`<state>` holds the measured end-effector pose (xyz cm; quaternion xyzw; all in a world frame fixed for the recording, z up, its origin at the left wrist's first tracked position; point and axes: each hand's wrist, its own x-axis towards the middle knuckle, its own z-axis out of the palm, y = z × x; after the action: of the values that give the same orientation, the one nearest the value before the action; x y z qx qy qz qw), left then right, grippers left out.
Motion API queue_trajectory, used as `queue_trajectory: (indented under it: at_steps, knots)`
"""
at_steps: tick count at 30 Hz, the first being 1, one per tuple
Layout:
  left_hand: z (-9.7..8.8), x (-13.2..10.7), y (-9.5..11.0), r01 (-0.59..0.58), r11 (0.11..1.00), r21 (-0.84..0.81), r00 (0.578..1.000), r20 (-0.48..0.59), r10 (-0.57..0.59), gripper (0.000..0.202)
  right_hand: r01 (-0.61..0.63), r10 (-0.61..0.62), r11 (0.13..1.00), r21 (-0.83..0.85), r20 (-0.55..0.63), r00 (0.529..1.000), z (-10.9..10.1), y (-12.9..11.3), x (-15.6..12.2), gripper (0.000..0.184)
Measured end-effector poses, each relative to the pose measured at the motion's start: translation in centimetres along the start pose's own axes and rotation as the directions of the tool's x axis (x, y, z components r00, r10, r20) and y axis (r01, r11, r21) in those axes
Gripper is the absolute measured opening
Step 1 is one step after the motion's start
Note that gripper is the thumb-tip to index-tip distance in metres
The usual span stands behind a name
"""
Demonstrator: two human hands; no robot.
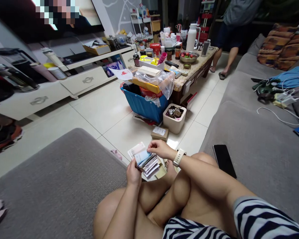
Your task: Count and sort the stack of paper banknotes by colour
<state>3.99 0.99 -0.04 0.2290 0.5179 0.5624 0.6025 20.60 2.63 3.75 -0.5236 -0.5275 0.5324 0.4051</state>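
Note:
Above my crossed legs, my left hand point(134, 173) grips a card holder point(149, 165) from its left side. Its many thin leaves or cards are fanned out, with their edges toward me. At the top of the fan stands a light blue card point(142, 156), and a paler pinkish card point(136, 150) shows behind it. My right hand point(160, 148), with a cream watch on its wrist, reaches in from the right. Its thumb and forefinger pinch at the upper right edge of the light blue card; the exact contact is small and partly hidden.
A small cardboard box point(159, 133) and a cream bin point(174, 119) stand on the floor ahead, beside a full blue basket point(147, 104). A phone point(224, 161) lies on the grey sofa to the right. Another person point(235, 30) stands beyond the cluttered table point(183, 79).

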Motion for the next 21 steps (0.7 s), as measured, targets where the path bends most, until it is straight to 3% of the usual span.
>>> queue_trajectory:
  at_steps: [17,21]
  knots:
    - [-0.18,0.45,-0.28,0.014,1.000,-0.006,1.000,-0.005,-0.014,0.018,-0.020,0.020,0.999,0.030,0.002,1.000,0.01,-0.38,-0.12,0.009]
    - [-0.06,0.41,-0.13,0.035,0.999,-0.022,0.998,-0.049,-0.036,0.016,-0.012,0.013,0.999,0.035,-0.005,1.000,0.02,-0.78,-0.35,0.009]
